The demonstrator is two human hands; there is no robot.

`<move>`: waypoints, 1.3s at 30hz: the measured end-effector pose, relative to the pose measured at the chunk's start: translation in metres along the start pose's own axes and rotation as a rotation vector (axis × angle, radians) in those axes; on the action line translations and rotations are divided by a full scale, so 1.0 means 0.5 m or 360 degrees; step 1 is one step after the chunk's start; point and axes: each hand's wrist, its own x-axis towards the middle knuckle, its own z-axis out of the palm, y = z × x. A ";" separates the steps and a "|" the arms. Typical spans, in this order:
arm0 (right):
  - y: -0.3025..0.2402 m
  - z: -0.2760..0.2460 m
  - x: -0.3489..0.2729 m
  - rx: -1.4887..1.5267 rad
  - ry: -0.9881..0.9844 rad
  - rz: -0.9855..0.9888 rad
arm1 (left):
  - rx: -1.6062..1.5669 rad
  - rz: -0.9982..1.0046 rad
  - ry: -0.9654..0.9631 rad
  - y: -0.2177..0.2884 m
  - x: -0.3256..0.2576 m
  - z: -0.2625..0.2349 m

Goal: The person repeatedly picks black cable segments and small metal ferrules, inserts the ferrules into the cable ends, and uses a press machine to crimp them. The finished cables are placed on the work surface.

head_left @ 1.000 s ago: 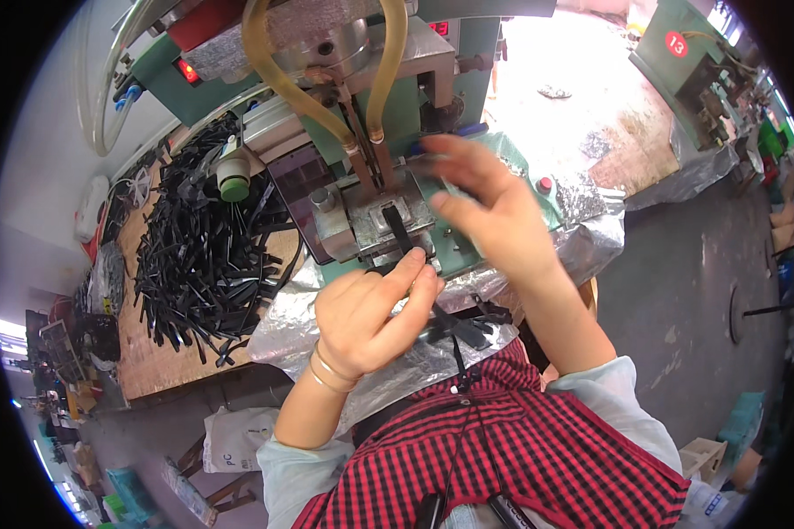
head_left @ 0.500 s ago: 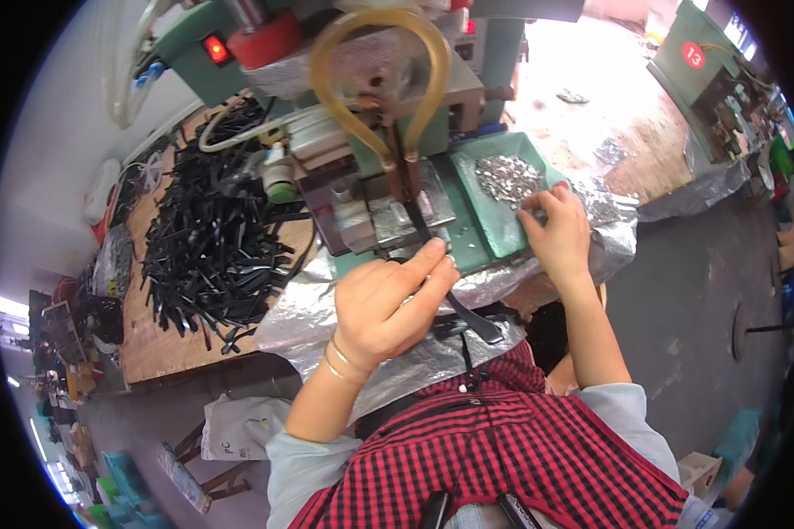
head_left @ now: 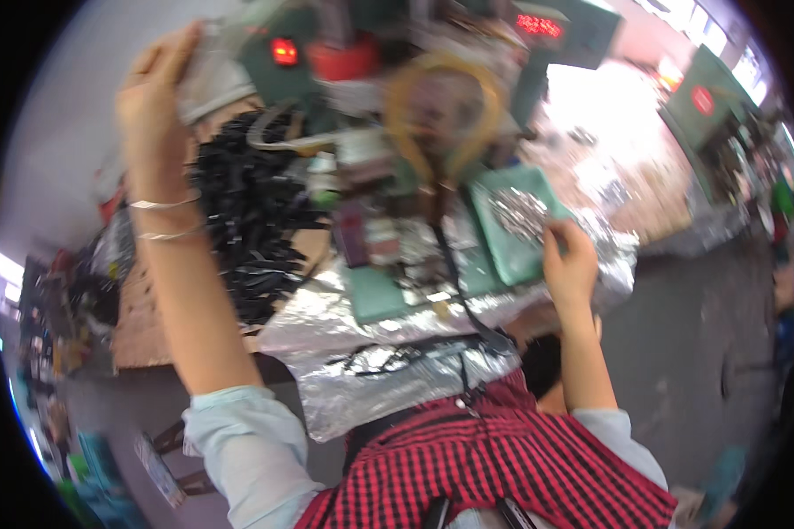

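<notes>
The fingers (head_left: 563, 236) of the right hand (head_left: 572, 264) are bent together over the near edge of a shallow green rectangular tray (head_left: 510, 231), pinching at the heap of small silvery metal pieces (head_left: 520, 212) in it; motion blur hides whether a piece is held. The left hand (head_left: 154, 93) is raised high at the upper left, its fingers curled round a pale grey blurred part (head_left: 212, 75) beside the green bench machine (head_left: 388, 132); I cannot tell how tightly. Two thin bangles (head_left: 163, 219) ring that forearm. On the machine one small red square light (head_left: 284, 51) glows beside a red round knob (head_left: 344, 62), and a red digit display (head_left: 538, 22) sits at its top right. A second red sign (head_left: 702, 100) shows on a green unit farther right. A yellowish hose loop (head_left: 441, 106) hangs before the machine. A heap of black plastic strips (head_left: 247, 220), too many to count, lies on the wooden worktop (head_left: 137, 309) between the left arm and the machine. Crinkled silver foil (head_left: 370, 370) drapes over the worktop's front edge.
</notes>
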 end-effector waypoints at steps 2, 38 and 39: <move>0.001 -0.013 0.006 0.0088 -0.0052 -0.0028 | 0.0101 0.0287 -0.0064 -0.024 0.032 -0.073; -0.026 0.009 0.005 0.0314 0.0107 0.0028 | 0.0579 -0.0416 0.0112 -0.212 -0.385 -0.037; -0.022 0.006 -0.003 0.0368 0.0155 0.0083 | 0.0343 -0.0371 0.0162 -0.179 -0.395 -0.022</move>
